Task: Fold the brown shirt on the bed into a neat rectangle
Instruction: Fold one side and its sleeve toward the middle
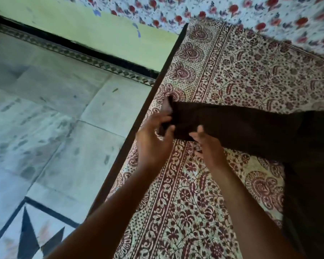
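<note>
Head view: brown shirt (250,128) cut off right

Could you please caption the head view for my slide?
Both hands, left hand and right hand, grip the brown shirt sleeve end on the printed bedspread.

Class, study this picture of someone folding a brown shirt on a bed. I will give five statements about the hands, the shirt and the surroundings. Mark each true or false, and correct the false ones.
1. Both hands hold the end of a sleeve of the brown shirt. True: the left hand and the right hand grip the cuff end.
2. The shirt is already folded into a neat rectangle. False: the sleeve is stretched out and the body lies spread at the right.
3. The shirt lies on a patterned bedcover. True.
4. The sleeve end hangs over the tiled floor. False: it is over the bed, near the bed's edge.
5. The person wears long sleeves. False: both forearms are bare.
</note>
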A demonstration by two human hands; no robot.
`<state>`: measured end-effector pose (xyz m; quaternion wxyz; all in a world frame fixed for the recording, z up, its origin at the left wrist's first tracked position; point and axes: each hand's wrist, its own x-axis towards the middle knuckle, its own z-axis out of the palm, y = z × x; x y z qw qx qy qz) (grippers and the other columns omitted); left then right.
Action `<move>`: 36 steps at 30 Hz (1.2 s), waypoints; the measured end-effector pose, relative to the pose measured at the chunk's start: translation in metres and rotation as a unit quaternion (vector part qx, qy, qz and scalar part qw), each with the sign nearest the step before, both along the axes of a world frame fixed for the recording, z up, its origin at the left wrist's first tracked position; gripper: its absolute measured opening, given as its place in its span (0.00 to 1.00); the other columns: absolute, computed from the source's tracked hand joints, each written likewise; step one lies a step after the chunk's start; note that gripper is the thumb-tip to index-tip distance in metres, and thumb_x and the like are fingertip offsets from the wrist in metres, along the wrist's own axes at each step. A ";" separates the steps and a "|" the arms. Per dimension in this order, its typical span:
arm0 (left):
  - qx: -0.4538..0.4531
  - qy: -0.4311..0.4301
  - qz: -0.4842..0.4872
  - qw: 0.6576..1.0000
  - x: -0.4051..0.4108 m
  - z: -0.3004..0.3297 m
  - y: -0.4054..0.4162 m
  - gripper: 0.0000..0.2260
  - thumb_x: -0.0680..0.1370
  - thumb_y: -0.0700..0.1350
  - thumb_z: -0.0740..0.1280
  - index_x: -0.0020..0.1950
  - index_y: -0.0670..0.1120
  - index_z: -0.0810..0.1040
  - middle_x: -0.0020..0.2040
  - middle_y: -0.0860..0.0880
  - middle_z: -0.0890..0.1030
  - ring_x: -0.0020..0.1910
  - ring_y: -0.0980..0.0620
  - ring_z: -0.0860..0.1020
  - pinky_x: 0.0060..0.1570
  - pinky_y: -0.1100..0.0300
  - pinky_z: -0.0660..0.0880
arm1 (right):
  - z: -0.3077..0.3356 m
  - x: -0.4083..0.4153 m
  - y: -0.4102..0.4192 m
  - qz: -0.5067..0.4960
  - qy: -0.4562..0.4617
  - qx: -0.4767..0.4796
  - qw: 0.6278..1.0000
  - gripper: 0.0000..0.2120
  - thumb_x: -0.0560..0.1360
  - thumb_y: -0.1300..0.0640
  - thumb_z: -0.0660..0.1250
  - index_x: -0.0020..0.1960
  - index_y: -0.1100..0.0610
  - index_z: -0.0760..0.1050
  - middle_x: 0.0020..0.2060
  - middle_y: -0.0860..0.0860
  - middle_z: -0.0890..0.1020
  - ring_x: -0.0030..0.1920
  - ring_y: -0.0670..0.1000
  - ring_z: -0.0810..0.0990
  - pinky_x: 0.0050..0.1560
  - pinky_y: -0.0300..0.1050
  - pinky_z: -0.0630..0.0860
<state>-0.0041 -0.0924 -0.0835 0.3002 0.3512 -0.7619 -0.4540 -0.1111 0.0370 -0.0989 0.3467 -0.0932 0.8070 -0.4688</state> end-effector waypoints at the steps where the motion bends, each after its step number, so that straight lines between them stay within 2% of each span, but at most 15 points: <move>1: -0.004 0.007 -0.045 0.999 -0.004 0.003 0.016 0.11 0.76 0.38 0.74 0.57 0.45 0.83 0.58 0.53 0.84 0.55 0.62 0.81 0.55 0.70 0.77 | 0.009 -0.007 0.002 -0.028 -0.091 -0.041 0.995 0.38 0.72 0.23 0.51 0.60 0.50 0.82 0.59 0.52 0.83 0.59 0.52 0.80 0.64 0.60 0.76; 3: -0.023 0.011 -0.137 0.990 -0.009 0.005 0.049 0.10 0.77 0.37 0.72 0.58 0.44 0.84 0.59 0.51 0.84 0.53 0.59 0.83 0.54 0.63 0.81 | 0.022 -0.024 0.012 -0.096 -0.229 -0.121 0.961 0.48 0.63 0.17 0.52 0.66 0.49 0.80 0.64 0.53 0.83 0.64 0.54 0.80 0.66 0.63 0.74; 4: -0.033 0.007 -0.176 0.984 -0.010 0.004 0.064 0.10 0.77 0.37 0.71 0.57 0.45 0.84 0.59 0.50 0.85 0.52 0.58 0.84 0.52 0.60 0.82 | 0.028 -0.032 0.021 -0.129 -0.261 -0.142 0.946 0.47 0.63 0.19 0.58 0.67 0.51 0.79 0.62 0.55 0.84 0.63 0.56 0.82 0.66 0.63 0.75; 6: -0.034 -0.009 -0.231 0.972 -0.009 0.002 0.088 0.12 0.77 0.37 0.70 0.59 0.46 0.84 0.60 0.52 0.84 0.52 0.59 0.83 0.54 0.60 0.82 | 0.036 -0.039 0.040 -0.139 -0.242 -0.132 0.951 0.31 0.71 0.33 0.71 0.61 0.57 0.82 0.55 0.58 0.87 0.55 0.58 0.86 0.56 0.58 0.82; 8: -0.023 -0.008 -0.264 0.964 -0.008 0.003 0.112 0.15 0.76 0.36 0.71 0.61 0.45 0.83 0.63 0.52 0.83 0.57 0.60 0.81 0.58 0.64 0.79 | 0.038 -0.041 0.063 -0.132 -0.176 -0.094 0.971 0.09 0.75 0.58 0.74 0.52 0.62 0.83 0.48 0.62 0.86 0.47 0.60 0.86 0.47 0.54 0.84; 9: -0.029 -0.007 -0.270 0.962 -0.009 0.004 0.123 0.17 0.74 0.35 0.71 0.62 0.44 0.81 0.65 0.51 0.81 0.60 0.59 0.80 0.60 0.64 0.77 | 0.037 -0.044 0.078 -0.141 -0.149 -0.078 0.976 0.05 0.75 0.66 0.72 0.50 0.64 0.83 0.47 0.64 0.85 0.46 0.61 0.86 0.48 0.56 0.84; 11: -0.067 -0.038 -0.260 0.963 -0.011 0.002 0.139 0.21 0.71 0.35 0.69 0.64 0.45 0.77 0.70 0.50 0.75 0.68 0.53 0.75 0.65 0.54 0.74 | 0.035 -0.051 0.110 -0.151 -0.128 -0.079 0.977 0.11 0.73 0.72 0.67 0.51 0.63 0.84 0.49 0.64 0.86 0.50 0.63 0.86 0.56 0.63 0.81; 13: -0.131 -0.123 -0.233 0.956 -0.022 -0.003 0.153 0.28 0.70 0.38 0.70 0.70 0.49 0.71 0.76 0.49 0.68 0.75 0.47 0.67 0.71 0.45 0.67 | 0.043 -0.058 0.149 -0.154 -0.128 -0.092 0.975 0.16 0.72 0.73 0.65 0.54 0.60 0.85 0.52 0.61 0.87 0.56 0.63 0.85 0.60 0.62 0.79; 16: -0.186 -0.242 -0.194 0.932 -0.055 -0.010 0.170 0.34 0.73 0.46 0.72 0.77 0.55 0.63 0.82 0.47 0.56 0.80 0.41 0.57 0.75 0.37 0.58 | 0.060 -0.076 0.215 -0.158 -0.122 -0.090 0.976 0.16 0.72 0.74 0.66 0.55 0.61 0.84 0.51 0.61 0.87 0.54 0.62 0.85 0.52 0.53 0.80; 18: -0.212 -0.291 -0.176 0.916 -0.086 -0.015 0.185 0.31 0.73 0.46 0.70 0.75 0.52 0.65 0.80 0.42 0.60 0.77 0.36 0.60 0.73 0.33 0.60 | 0.072 -0.095 0.266 -0.173 -0.093 -0.089 0.976 0.16 0.72 0.74 0.69 0.55 0.61 0.84 0.50 0.61 0.87 0.52 0.61 0.86 0.47 0.49 0.81; 21: -0.308 -0.335 -0.176 0.873 -0.126 -0.025 0.215 0.24 0.74 0.45 0.70 0.69 0.44 0.70 0.69 0.34 0.70 0.67 0.32 0.70 0.64 0.32 0.68 | 0.087 -0.129 0.343 -0.206 0.002 -0.048 0.977 0.15 0.69 0.69 0.76 0.53 0.55 0.84 0.49 0.56 0.87 0.51 0.57 0.87 0.51 0.52 0.83; 24: -0.377 -0.327 -0.202 0.843 -0.162 -0.032 0.267 0.12 0.74 0.43 0.69 0.56 0.42 0.75 0.56 0.36 0.75 0.55 0.34 0.76 0.54 0.37 0.72 | 0.102 -0.166 0.423 -0.229 0.082 0.042 0.969 0.11 0.71 0.64 0.78 0.49 0.54 0.81 0.44 0.49 0.85 0.45 0.48 0.84 0.44 0.45 0.80; 26: -0.400 -0.296 -0.224 0.838 -0.183 -0.030 0.307 0.10 0.73 0.45 0.66 0.52 0.43 0.74 0.51 0.39 0.76 0.50 0.36 0.77 0.47 0.41 0.72 | 0.103 -0.188 0.470 -0.241 0.130 0.086 0.958 0.09 0.73 0.63 0.77 0.48 0.55 0.79 0.42 0.47 0.83 0.44 0.46 0.81 0.43 0.43 0.78; 32: -0.394 -0.190 -0.282 0.854 -0.244 -0.026 0.443 0.09 0.73 0.44 0.67 0.50 0.43 0.75 0.49 0.40 0.76 0.46 0.37 0.76 0.41 0.45 0.72 | 0.085 -0.265 0.593 -0.295 0.204 0.202 0.911 0.07 0.77 0.63 0.72 0.52 0.55 0.77 0.46 0.53 0.78 0.51 0.57 0.78 0.49 0.45 0.70; 36: -0.338 -0.177 -0.308 0.872 -0.280 -0.031 0.509 0.06 0.78 0.40 0.68 0.53 0.40 0.77 0.51 0.40 0.73 0.46 0.38 0.73 0.43 0.43 0.76 | 0.065 -0.306 0.642 -0.348 0.250 0.251 0.868 0.09 0.80 0.63 0.68 0.60 0.62 0.78 0.57 0.62 0.82 0.61 0.64 0.78 0.52 0.51 0.73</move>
